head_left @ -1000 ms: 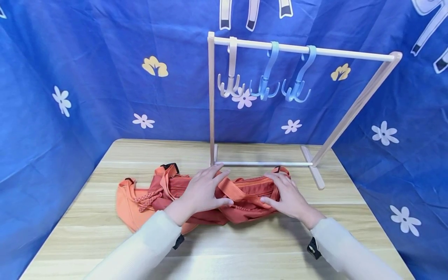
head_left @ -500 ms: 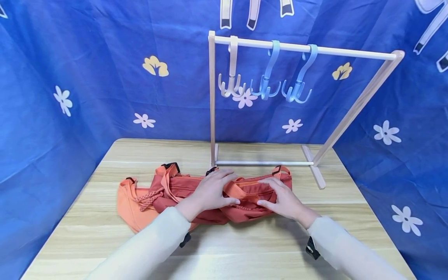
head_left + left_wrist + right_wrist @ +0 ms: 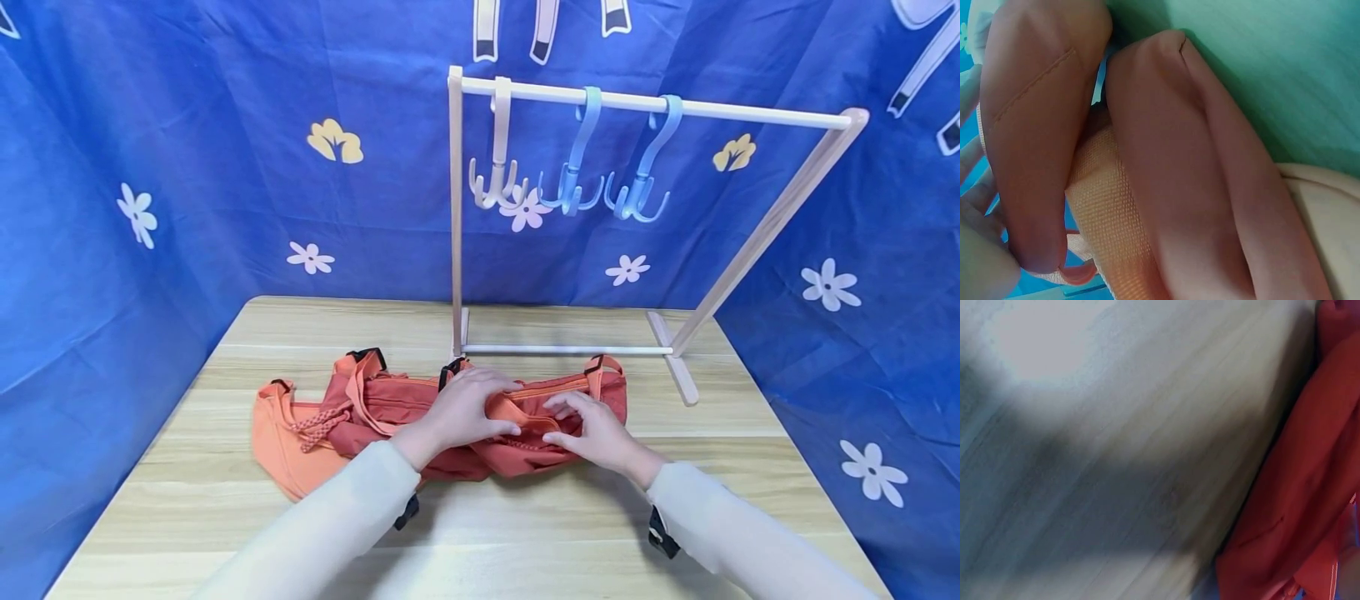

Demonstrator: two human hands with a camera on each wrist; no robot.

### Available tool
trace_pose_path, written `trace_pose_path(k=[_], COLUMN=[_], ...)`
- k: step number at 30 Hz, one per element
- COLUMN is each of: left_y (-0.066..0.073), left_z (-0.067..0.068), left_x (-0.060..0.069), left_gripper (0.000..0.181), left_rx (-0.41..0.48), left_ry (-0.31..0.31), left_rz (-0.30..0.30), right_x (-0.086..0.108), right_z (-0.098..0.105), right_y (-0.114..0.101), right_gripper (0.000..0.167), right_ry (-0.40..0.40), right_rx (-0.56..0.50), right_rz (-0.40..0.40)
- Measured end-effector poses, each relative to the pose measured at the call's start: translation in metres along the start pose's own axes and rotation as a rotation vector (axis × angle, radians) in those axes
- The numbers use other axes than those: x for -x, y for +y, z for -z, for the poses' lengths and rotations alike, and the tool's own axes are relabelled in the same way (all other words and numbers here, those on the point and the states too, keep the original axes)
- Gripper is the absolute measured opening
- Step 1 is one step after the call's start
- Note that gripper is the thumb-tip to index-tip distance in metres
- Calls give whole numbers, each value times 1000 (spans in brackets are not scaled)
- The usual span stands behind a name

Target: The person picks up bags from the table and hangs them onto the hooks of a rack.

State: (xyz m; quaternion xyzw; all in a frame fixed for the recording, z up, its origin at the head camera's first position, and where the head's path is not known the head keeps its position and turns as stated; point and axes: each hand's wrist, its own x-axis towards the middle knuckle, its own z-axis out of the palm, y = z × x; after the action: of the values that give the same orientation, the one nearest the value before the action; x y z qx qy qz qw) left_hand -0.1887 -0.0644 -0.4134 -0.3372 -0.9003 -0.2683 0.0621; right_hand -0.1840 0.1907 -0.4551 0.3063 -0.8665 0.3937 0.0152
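Note:
A red bag (image 3: pixel 517 461) with orange zips and straps lies along the table beneath both hands. My left hand (image 3: pixel 461 408) rests over its middle, thumb and fingers apart. To the right, my right hand (image 3: pixel 600 435) is over the bag with loosely bent fingers and a gap before the thumb. An orange strap (image 3: pixel 513 408) crosses the bag between the hands. More red fabric (image 3: pixel 393 396) with a braided cord (image 3: pixel 318 429) continues leftward, beside a light orange bag (image 3: pixel 288 446). In the left wrist view, fingers (image 3: pixel 979 181) show behind red folds (image 3: pixel 1035 137).
Behind the bags stands a wood and white rack (image 3: pixel 570 350). One whitish hook hanger (image 3: pixel 498 167) and two blue hook hangers (image 3: pixel 573 167) hang from its top bar. Blue printed cloth (image 3: pixel 225 167) surrounds the wooden table (image 3: pixel 510 550).
My left hand has shifted rightward along the red bag, and a black buckle shows behind it. The right hand has moved left, its fingers more bent, uncovering the bag's right end.

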Motion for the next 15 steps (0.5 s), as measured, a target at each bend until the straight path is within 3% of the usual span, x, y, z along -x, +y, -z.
trace_pose_path(k=[7, 15], left_y=[1, 0], left_z=[-4, -7], left_x=[-1, -1], left_gripper=[44, 25], left_rx=[2, 46], left_ry=[9, 44], left_rz=[33, 25], right_x=[-1, -3], right_z=[-4, -5], right_y=[-1, 1], right_gripper=[26, 12], right_ry=[-8, 5], right_rx=[19, -33], right_rz=[-61, -58])
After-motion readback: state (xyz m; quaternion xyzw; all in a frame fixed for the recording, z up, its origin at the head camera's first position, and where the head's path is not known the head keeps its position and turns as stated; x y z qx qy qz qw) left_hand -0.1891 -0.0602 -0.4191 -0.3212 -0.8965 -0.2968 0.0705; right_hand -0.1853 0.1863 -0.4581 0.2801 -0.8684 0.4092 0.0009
